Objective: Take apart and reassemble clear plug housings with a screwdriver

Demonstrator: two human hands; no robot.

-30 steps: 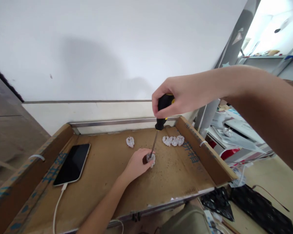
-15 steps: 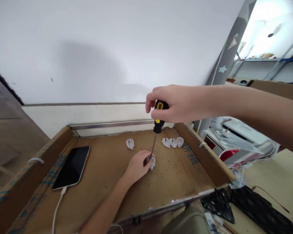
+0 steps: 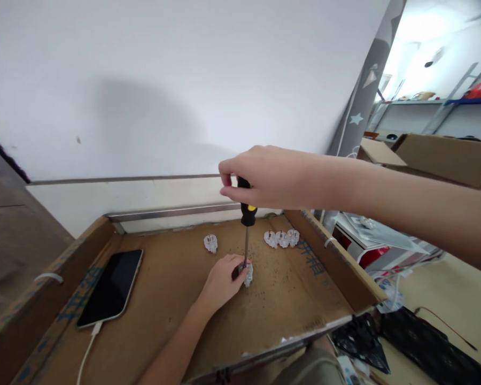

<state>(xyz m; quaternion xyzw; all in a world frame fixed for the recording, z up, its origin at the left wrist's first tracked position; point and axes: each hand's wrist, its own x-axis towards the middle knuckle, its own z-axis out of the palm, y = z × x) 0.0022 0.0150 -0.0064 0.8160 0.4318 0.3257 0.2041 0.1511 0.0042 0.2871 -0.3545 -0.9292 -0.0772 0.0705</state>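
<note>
My right hand [image 3: 248,176] is closed around the black and yellow handle of a screwdriver [image 3: 247,243], which stands nearly upright. Its metal shaft runs down to a clear plastic plug piece [image 3: 248,275] on the cardboard. The fingers of my left hand [image 3: 227,275] pinch that piece from the left, close beside the tip; the exact spot where the tip meets it is hidden. Behind, a single clear plug piece [image 3: 210,243] with metal pins lies to the left. Three similar plug pieces [image 3: 281,239] sit in a row to the right.
A shallow cardboard tray [image 3: 164,299] with raised sides forms the work surface. On its left lies a phone [image 3: 111,289] with a white cable [image 3: 87,350] plugged in. Small dark specks are scattered right of my left hand. A white wall [image 3: 164,80] rises behind.
My right hand has shifted slightly left and turned, and the screwdriver now stands more upright. My left hand keeps its pinch on the plug piece. The camera view has moved a little.
</note>
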